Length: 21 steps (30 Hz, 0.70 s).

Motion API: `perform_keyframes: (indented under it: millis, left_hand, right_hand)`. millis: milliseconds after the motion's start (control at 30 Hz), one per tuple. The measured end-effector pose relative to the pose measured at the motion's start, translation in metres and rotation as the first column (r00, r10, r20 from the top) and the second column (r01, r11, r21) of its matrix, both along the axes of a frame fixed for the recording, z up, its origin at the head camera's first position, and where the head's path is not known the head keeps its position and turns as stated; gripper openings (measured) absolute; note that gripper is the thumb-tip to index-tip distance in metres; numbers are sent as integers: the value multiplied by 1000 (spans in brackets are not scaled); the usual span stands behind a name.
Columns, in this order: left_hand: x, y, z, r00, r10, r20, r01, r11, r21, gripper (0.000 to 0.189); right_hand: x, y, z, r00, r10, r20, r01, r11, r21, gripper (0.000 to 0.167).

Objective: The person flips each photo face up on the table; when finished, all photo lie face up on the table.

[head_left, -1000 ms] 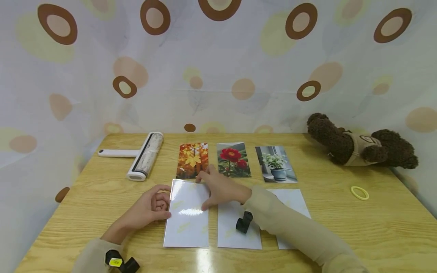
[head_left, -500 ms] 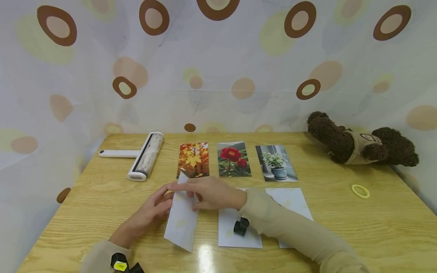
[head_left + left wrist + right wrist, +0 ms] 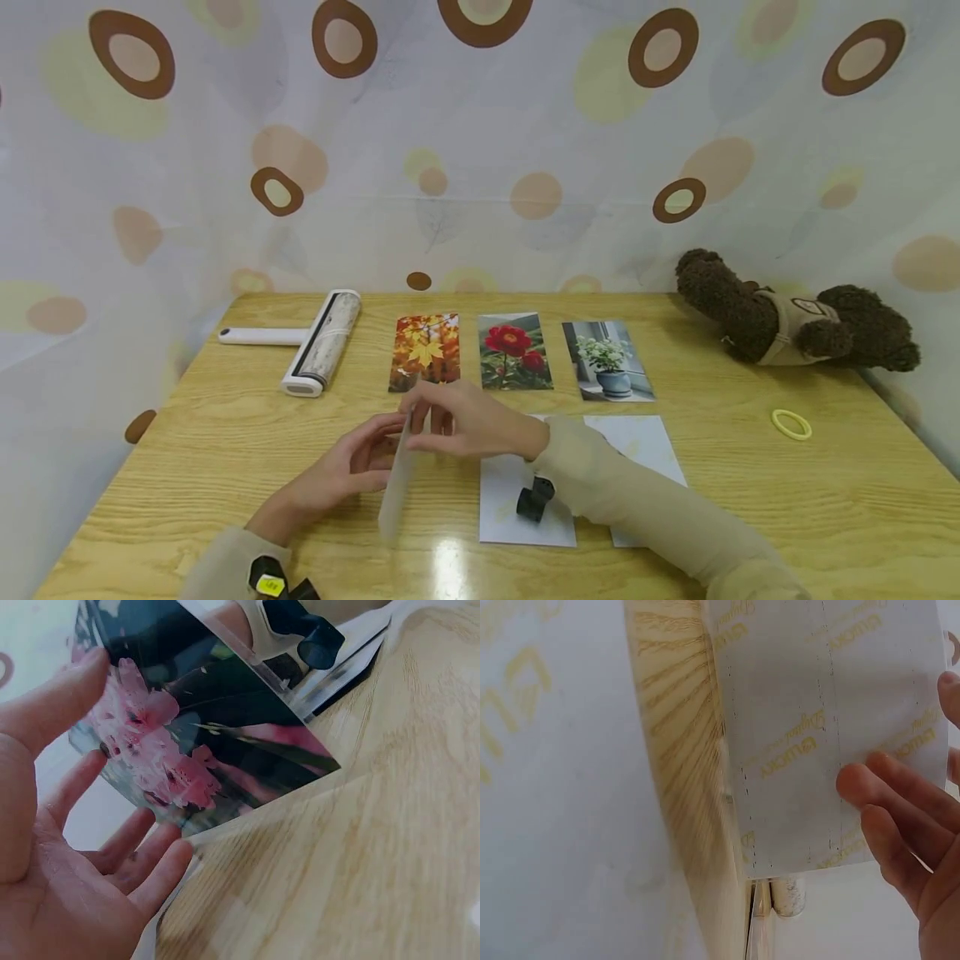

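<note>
A photo print (image 3: 397, 492) stands steeply on edge in the head view, left of the two face-down prints. Its picture side, pink flowers (image 3: 161, 761) on dark green, faces my left hand (image 3: 341, 471). The white back (image 3: 795, 750) carries yellow lettering. My right hand (image 3: 472, 421) pinches the print near its upper edge, several fingertips (image 3: 855, 784) lying against or close to the back. My left hand's thumb (image 3: 82, 690) and spread fingers overlap the picture side in the left wrist view, without gripping it.
Prints of autumn leaves (image 3: 425, 354), red flowers (image 3: 515, 352) and a potted plant (image 3: 609, 360) lie at the back. Two face-down prints (image 3: 498, 517) (image 3: 637, 442) sit partly under the right forearm. A lint roller (image 3: 322, 342), a brown teddy bear (image 3: 795, 325) and a yellow ring (image 3: 791, 425) lie around them.
The left face-down print has been lifted off the table and turned up steeply on edge. My right hand went from its top corner to pinching it; my left hand stayed beside it.
</note>
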State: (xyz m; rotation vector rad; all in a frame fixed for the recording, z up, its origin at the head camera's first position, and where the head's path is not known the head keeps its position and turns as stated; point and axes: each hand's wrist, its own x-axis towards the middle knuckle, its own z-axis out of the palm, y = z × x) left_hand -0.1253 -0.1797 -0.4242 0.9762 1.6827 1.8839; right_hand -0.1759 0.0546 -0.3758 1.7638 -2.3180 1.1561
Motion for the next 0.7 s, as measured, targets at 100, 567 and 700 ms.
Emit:
perform_keyframes:
  millis: [100, 567, 700]
  left_hand:
    - [1, 0, 3, 999, 43, -30, -45, 997, -67, 59]
    - [3, 0, 2, 883, 171, -438, -337, 879, -336, 64]
    - [4, 0, 2, 851, 193, -488, -411, 823, -392, 61]
  right_hand:
    - [2, 3, -1, 999, 0, 45, 0, 1000, 0, 34]
    - [5, 18, -10, 993, -36, 112, 32, 999, 34, 47]
    - [3, 21, -10, 991, -56, 123, 42, 993, 111, 30]
